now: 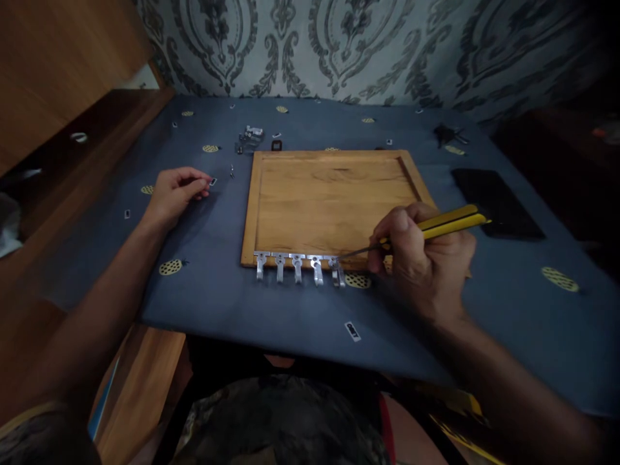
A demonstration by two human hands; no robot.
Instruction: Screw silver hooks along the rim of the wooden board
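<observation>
My right hand (426,258) is closed around a yellow-handled screwdriver (450,221). Its thin shaft slants down to the left, the tip at the rightmost of several silver metal hooks (317,270). These hooks sit in a row along the near edge of a framed wooden board (329,200) and hang over that edge. Left of the board, my left hand (177,192) rests low over the cloth, thumb and fingers brought together; whatever they may hold is too small to make out. A few tiny screws (232,171) lie between that hand and the board.
Beyond the board's far left corner lie more metal pieces (252,134) and a small black square (276,145). A black flat slab (496,203) lies to the right, with a dark object (449,135) behind it. Blue pineapple-print cloth (290,316) covers the table; a patterned wall stands behind.
</observation>
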